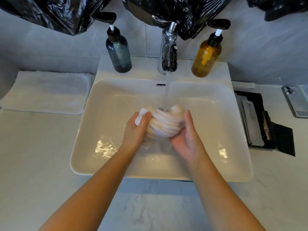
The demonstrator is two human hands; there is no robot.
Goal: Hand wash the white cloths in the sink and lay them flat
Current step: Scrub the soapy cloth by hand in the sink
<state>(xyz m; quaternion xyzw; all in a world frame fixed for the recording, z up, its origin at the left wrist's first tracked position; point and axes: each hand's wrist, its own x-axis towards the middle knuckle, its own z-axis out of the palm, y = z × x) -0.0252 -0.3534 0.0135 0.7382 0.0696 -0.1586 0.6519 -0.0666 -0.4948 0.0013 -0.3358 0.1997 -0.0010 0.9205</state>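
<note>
Both hands grasp bunched white cloth [164,124] under running faucet [168,52]: left hand [135,130] and right hand [186,137] clutching opposite ends, long axis left-right over sink [100,100].

Bathroom vanity: white rectangular ceramic basin [103,67] on pale marbled counter [41,155], chrome tap [168,52], dark pump bottle [118,52], amber pump bottle [206,59], folded white cloth [46,92] alongside.
</note>
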